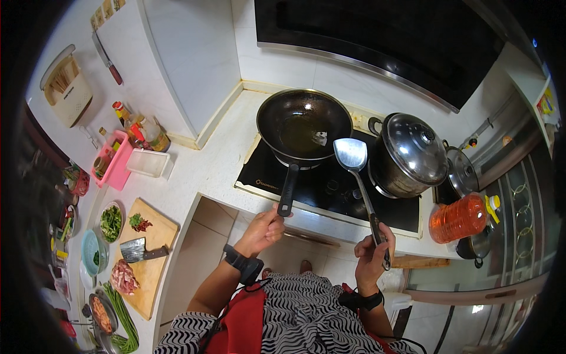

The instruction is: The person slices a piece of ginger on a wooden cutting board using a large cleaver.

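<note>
My left hand (pixel 263 229) is at the end of the black wok handle (pixel 289 188), with the thumb along its side and a fingertip showing past it. The dark wok (pixel 296 119) sits on the left burner, with a shiny film of oil in the bottom. In my right hand (pixel 373 254) is the handle of a metal wok spatula (pixel 350 152). Its blade is raised just right of the wok, over the black glass cooktop (pixel 325 188). To the right stands a lidded metal pot (pixel 409 155) on the other burner.
Right of the cooktop are an oil bottle (pixel 457 219) and another lidded pot (pixel 462 172). On the left counter, a cutting board (pixel 150 265) bears a cleaver (pixel 137 250), raw meat (pixel 124 277) and chopped seasonings (pixel 139 222). A range hood (pixel 376 44) hangs above.
</note>
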Demonstrator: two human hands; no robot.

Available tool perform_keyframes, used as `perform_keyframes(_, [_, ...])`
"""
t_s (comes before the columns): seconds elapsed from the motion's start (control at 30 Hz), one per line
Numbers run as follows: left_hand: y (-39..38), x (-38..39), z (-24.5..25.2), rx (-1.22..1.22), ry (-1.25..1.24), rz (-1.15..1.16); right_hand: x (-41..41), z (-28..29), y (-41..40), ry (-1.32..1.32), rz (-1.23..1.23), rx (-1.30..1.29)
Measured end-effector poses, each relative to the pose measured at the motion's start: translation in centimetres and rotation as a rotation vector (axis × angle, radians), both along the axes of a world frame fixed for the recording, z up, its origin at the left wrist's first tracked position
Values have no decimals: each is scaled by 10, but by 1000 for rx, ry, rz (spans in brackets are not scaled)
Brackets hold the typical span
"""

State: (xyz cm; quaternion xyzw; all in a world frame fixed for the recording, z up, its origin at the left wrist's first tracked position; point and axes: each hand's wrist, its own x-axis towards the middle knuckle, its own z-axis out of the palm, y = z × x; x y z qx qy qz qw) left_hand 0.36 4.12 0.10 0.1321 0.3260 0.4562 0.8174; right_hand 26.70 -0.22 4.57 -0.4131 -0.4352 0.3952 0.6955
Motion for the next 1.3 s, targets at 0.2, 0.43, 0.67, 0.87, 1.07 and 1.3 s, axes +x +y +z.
perform_keyframes(0.2, [1,0,2,-11,-5,-15,0,-1,-1,-21,38,-15])
perform_keyframes(0.43, [2,1,2,-13,-12,23,-1,-1,-4,-22,48,-23])
perform_keyframes(0.67, [14,-5,24,75,49,75,-5,2,-6,-2,-31,-3])
perform_keyframes(0.87, [25,-10,37,135,43,129,-1,2,-9,-5,34,19])
perform_keyframes(1.07, [13,-19,22,121,26,123,1,3,-11,-6,37,7])
perform_keyframes(1.3, [1,-20,-1,22,-1,111,0,0,-8,15,-18,21])
